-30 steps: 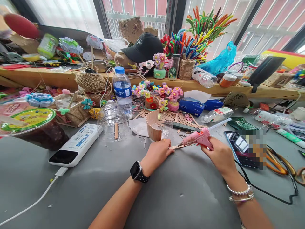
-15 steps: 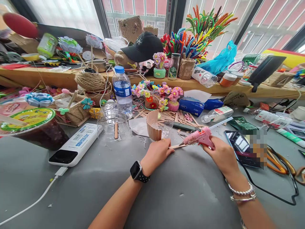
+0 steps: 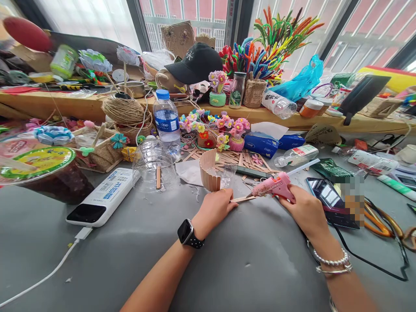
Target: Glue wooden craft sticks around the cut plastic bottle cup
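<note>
My left hand (image 3: 218, 207), with a watch at the wrist, is closed on one end of a thin wooden craft stick (image 3: 242, 199) just above the grey table. In my right hand (image 3: 300, 208) is a pink hot glue gun (image 3: 273, 186), its fingers wrapped round the handle. The gun's nozzle points left and meets the stick near its free right end, as far as I can see. Right behind my left hand stands a curved wall of upright wooden sticks (image 3: 209, 171), fixed side by side around clear plastic.
Loose wooden sticks (image 3: 224, 159) lie behind the stick wall. To the left are a cut clear plastic bottle (image 3: 152, 167), a white power bank (image 3: 104, 197) and a large drink cup (image 3: 61, 182). A phone (image 3: 334, 203), scissors (image 3: 378, 219) and a black cable (image 3: 364, 258) lie at right.
My right hand and the glue gun have shifted slightly to the right, the nozzle moving along the stick. My left hand has stayed in place.
</note>
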Available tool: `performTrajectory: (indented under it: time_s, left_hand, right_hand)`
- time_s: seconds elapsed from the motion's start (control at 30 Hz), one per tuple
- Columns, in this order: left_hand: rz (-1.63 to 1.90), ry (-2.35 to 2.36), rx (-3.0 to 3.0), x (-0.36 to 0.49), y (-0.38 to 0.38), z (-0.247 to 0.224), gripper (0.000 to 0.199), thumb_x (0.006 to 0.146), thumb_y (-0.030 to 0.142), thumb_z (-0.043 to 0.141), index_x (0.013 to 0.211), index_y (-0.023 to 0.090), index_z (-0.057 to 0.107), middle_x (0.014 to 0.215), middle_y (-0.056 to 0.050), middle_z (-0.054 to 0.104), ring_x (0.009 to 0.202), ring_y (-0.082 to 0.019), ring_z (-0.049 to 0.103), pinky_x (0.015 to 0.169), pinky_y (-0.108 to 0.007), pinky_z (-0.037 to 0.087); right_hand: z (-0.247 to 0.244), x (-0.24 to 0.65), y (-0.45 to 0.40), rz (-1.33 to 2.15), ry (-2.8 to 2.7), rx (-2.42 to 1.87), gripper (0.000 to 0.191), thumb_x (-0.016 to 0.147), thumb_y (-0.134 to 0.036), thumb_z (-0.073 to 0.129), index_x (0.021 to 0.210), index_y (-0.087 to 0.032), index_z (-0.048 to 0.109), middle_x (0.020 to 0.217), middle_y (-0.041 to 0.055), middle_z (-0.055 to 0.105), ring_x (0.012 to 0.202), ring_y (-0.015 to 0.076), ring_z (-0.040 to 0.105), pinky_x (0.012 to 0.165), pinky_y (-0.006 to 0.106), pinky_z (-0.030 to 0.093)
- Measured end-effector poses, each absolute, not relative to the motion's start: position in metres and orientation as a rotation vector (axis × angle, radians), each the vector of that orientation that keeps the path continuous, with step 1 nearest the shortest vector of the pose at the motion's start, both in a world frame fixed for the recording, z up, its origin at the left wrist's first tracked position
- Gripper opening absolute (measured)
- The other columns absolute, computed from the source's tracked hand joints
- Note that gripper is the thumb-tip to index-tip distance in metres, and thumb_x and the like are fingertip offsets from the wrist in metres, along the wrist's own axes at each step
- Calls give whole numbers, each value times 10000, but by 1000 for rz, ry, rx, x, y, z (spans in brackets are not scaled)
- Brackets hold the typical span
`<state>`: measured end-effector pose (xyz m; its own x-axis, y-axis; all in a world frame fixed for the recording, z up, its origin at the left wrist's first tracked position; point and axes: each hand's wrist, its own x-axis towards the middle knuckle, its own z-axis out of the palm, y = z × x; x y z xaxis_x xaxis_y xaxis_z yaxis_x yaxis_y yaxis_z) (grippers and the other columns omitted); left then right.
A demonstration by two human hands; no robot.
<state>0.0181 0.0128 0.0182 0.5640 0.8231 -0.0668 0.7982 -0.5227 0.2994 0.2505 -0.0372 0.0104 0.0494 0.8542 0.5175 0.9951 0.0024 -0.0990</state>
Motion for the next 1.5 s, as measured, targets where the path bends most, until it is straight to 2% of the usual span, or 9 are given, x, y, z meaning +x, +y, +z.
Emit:
performTrajectory:
  time_s: [0.23, 0.57, 0.8, 1.5]
  left_hand:
    - [101, 1344, 2492, 18, 13, 19, 193, 825, 368, 460, 854, 183, 508, 838, -43, 625, 777, -185, 602, 626, -240, 416]
    - [149, 1331, 2526, 18, 12, 17, 189, 820, 366, 471, 824, 181, 507, 817, -37, 635, 730, -194, 604, 569, -247, 397]
    - [164, 1328, 2531, 18, 13, 17, 180, 816, 360, 481, 816, 182, 507, 808, -32, 639, 711, -191, 603, 556, -244, 389]
    - [193, 1328, 2545, 17, 14, 14, 185, 813, 367, 486, 807, 184, 510, 802, -17, 642, 699, -181, 600, 537, -240, 371]
  right_hand:
    - [12, 254, -38, -390, -1868, -1920, 251, 781, -401, 409, 702, -189, 517, 600, 22, 568, 502, 141, 494, 479, 241, 322]
    - [12, 256, -38, -417, -1872, -1939, 221, 766, -384, 436, 686, -193, 513, 576, 12, 548, 501, 140, 495, 476, 239, 315]
    - [16, 258, -38, -344, -1829, -1946, 289, 765, -436, 434, 754, -183, 573, 578, 24, 570, 490, 141, 495, 466, 242, 331]
    - [17, 259, -39, -353, -1839, -1990, 339, 778, -477, 414, 721, -184, 574, 534, 13, 527, 465, 133, 454, 452, 239, 307]
